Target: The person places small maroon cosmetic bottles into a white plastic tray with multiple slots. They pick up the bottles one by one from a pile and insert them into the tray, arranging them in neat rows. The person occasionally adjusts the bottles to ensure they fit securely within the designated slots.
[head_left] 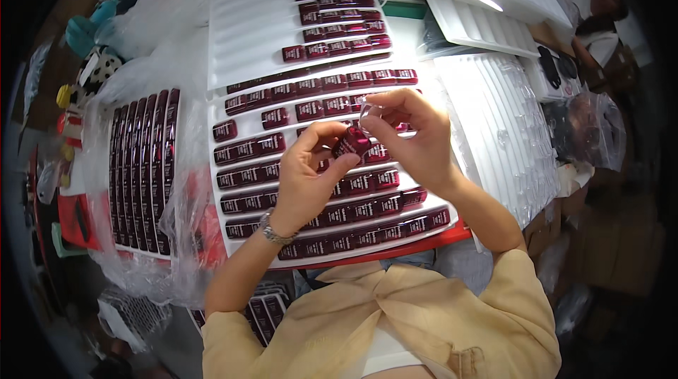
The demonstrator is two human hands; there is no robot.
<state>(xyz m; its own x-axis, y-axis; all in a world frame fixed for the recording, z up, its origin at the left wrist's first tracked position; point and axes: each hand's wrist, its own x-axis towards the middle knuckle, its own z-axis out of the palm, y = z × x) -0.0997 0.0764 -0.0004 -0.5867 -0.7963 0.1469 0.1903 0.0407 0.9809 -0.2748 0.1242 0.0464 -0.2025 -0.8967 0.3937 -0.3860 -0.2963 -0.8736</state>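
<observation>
My left hand (pixel 305 167) grips a small dark-red glossy block (pixel 351 143) between thumb and fingers, above a white grooved tray (pixel 244 107). My right hand (pixel 413 132) pinches a thin clear film (pixel 361 119) at the top of that same block. The tray's rows hold several more dark-red blocks (pixel 367 206), some rows only partly filled. A metal watch sits on my left wrist.
A second white tray (pixel 247 22) with red blocks lies behind. To the left, a tray of red blocks in a clear plastic bag (pixel 141 167). Empty white and clear ribbed trays (pixel 494 117) stack at right. Another person (pixel 597 8) sits at far right.
</observation>
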